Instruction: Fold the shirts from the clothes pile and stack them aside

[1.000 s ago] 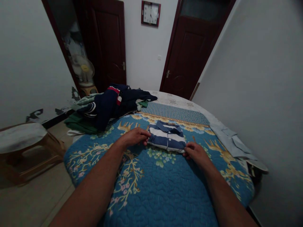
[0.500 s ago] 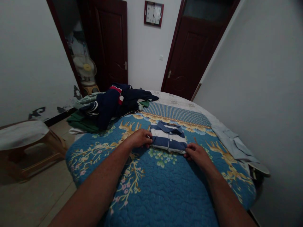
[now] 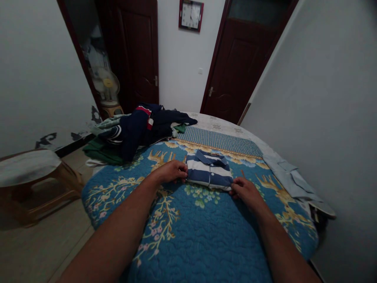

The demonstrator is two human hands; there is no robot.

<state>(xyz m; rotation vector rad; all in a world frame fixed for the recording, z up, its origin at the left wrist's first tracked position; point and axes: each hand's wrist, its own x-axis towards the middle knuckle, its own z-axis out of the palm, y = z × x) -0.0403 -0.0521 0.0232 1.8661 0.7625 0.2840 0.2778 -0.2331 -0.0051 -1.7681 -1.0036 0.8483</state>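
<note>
The striped shirt (image 3: 200,175) is soft cloth with a matt face, its small pale buttons (image 3: 212,174) looking smooth and plastic-like. The blue quilt (image 3: 206,236) is matt cloth, stitched into a puckered, uneven surface. The clothes pile (image 3: 131,135) is dull, creased fabric, and the grey-blue garment (image 3: 287,179) looks like matt cloth. The left door (image 3: 138,51) and right door (image 3: 235,59) look like wood with a low sheen; the door handle (image 3: 156,81) looks like metal. The stool frame (image 3: 69,194) looks like smooth plastic. The wall (image 3: 324,98) is matt, and the floor (image 3: 67,247) looks like smooth tile
</note>
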